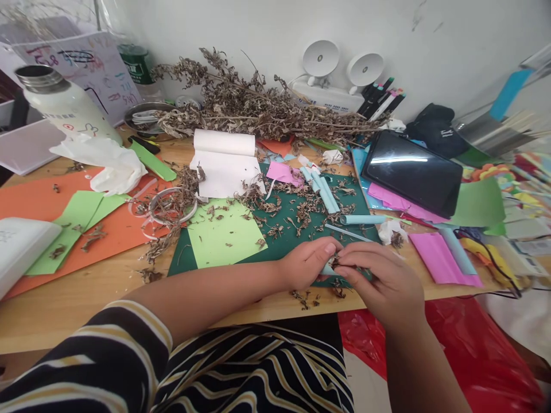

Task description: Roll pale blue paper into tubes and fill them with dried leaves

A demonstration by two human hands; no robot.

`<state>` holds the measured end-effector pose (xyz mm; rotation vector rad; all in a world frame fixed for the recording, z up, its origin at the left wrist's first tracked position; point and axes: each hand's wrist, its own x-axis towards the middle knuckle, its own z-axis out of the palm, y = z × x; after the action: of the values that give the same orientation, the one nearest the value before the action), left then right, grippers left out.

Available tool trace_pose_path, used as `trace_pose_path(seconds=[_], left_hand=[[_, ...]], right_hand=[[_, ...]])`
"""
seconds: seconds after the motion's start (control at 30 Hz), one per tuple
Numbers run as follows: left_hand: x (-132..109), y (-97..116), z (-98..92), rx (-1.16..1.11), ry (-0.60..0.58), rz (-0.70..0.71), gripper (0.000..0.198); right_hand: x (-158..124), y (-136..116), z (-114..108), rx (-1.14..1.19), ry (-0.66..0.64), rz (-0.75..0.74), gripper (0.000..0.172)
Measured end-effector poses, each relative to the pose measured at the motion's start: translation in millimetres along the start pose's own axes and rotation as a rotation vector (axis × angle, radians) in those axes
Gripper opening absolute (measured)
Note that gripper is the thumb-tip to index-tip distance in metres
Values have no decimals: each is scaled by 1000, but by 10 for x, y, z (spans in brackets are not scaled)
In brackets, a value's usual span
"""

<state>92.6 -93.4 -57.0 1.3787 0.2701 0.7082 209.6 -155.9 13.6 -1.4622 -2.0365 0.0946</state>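
Note:
My left hand [307,263] and my right hand [381,281] meet at the near edge of a dark green cutting mat [297,244]. Both pinch a small light blue rolled paper piece [330,267] with dried leaf bits on it. Their fingers are closed around it. More light blue paper rolls [323,189] lie on the mat behind, among scattered dried leaf crumbs [301,212]. A light green sheet [226,234] covers the mat's left part.
A heap of dried branches [258,109] runs along the back. A white paper roll [226,163], tape ring [172,205], orange paper [116,223], white bottle [64,103], black tablet [411,171], pink paper [443,258] and markers [383,100] crowd the wooden table [69,304].

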Motion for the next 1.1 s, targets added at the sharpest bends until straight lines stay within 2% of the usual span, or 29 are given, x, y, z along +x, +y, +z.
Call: trace_pose_path(seconds=[0.17,0.33,0.6,0.7,0.93,1.0,1.1], left_hand=[[8,-2,1,-13,7,-1,43],[15,-8,0,-14,-14,7,45],[15,-9,-1,-18,-30,3,46],[14,0,-10,32,-44,-11,48],[7,-8,-12,51,-26,6,47],[3,-5,-9,26,-3,17,47],[-6,3,-6,19,1,22,49]], right_hand=[[-65,21,-54,86,-53,-28,20],[-92,74,-139,21,-154,-73,31],[-71,69,-136,43,-73,83,9],[-45,32,-104,48,-25,14,9],[-32,8,3,-114,22,-150,9],[-39,-9,-10,-178,-37,-187,10],[-46,-54,-73,-293,-218,-154,19]])
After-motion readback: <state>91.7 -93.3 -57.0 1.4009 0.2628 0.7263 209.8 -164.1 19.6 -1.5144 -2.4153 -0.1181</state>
